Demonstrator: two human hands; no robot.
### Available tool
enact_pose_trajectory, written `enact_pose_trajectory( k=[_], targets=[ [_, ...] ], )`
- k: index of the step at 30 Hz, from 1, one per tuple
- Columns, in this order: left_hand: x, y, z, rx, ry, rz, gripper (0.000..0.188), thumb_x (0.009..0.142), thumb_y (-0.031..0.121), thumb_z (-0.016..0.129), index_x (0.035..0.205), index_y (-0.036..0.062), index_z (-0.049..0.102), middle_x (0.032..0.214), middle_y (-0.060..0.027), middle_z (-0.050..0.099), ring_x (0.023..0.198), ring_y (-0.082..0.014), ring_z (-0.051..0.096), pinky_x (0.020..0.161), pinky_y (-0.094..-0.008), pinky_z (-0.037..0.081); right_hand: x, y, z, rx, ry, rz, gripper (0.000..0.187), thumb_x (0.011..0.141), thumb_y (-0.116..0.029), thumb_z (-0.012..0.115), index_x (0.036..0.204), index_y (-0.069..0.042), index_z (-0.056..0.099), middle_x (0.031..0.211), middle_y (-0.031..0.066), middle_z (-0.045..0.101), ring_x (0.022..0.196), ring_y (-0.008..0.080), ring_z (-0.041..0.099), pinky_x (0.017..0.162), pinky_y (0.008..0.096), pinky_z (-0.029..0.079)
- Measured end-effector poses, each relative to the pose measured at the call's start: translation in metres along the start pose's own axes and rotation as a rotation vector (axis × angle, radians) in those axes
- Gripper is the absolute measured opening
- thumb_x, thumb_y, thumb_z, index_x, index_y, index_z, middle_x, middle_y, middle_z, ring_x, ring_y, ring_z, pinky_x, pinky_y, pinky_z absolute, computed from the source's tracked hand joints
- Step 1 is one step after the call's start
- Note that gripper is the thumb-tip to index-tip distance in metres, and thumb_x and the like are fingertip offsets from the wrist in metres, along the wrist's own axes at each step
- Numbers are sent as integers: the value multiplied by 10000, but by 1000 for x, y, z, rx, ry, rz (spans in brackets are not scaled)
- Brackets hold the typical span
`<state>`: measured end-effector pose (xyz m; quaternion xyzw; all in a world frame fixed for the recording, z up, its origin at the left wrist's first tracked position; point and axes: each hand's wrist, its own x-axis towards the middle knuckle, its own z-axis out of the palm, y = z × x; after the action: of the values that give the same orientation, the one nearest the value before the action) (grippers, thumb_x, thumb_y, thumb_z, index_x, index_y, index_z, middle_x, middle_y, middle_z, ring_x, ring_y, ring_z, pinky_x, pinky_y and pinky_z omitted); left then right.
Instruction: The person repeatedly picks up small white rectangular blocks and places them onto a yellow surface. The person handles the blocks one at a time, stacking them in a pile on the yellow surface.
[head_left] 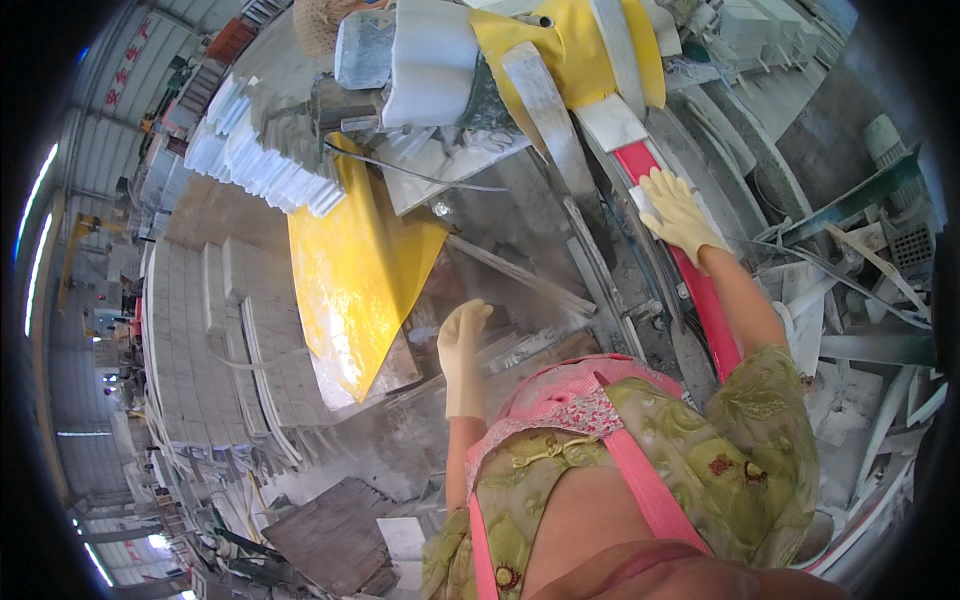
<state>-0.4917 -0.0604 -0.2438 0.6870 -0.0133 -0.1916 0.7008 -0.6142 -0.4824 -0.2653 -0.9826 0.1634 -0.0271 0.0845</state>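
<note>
Head view: my cream-gloved right hand [680, 212] lies flat over the narrow red strip [712, 325], clasping nothing; a flat white stone tile [612, 124] sits by the yellow plastic sheet [585, 78]. Cream-gloved left hand [464, 338] curls, contents hidden; what's left, I can't tell.

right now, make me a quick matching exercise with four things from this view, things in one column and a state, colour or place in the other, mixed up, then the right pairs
Things:
1. left hand
2. slab stack
3. right hand
4. long strip

Descriptions:
A. gloved, fingers extended
B. red, on the right side of the view
C. gloved, fingers curled in
D. white, toward the upper left

Right pairs: 1-C, 2-D, 3-A, 4-B
</note>
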Motion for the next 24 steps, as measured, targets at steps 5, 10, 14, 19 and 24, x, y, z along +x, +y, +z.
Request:
enact_pose_trajectory(
  k=[5,10,14,19,24],
  targets=[
    [7,2,5,4,-71,-8,306,1031,256,589,1158,-8,676,1035,-115,747,983,-161,707,899,-267,537,-9,-2,-35,-214,-204,-191,878,752,-260,775,1481,-14,352,1522,236,373,1408,380,340,1121,463,338],
    [-8,-5,-9,-1,-53,-50,313,1038,252,566,1183,-9,661,1098,-106,719,1045,-177,687,959,-292,513,-22,-25,2,-514,42,-60,754,842,-200,661,1498,4,349,1532,232,394,1416,387,374,1110,480,385],
    [-16,-6,-24,-33,-37,-59,318,1036,260,566,1181,-6,664,1075,-98,731,1009,-169,695,948,-297,513,-20,-25,7,-472,113,2,592,938,-254,525,1466,-10,414,1489,229,466,1347,366,471,1064,476,414],
    [-15,-1,-38,-104,-30,-106,321,1029,264,581,1189,-2,661,1078,-93,735,996,-159,698,891,-276,521,0,-34,-55,316,50,526,376,994,-267,476,1125,30,665,1157,239,689,1108,320,666,941,449,496],
    [9,16,-20,-247,-234,-135,468,1026,381,568,1354,49,543,1162,-116,689,1052,-196,675,923,-335,531,13,-139,-64,1237,238,93,428,1040,-351,486,1047,31,678,911,128,689,877,233,644,846,350,484]
  ],
)
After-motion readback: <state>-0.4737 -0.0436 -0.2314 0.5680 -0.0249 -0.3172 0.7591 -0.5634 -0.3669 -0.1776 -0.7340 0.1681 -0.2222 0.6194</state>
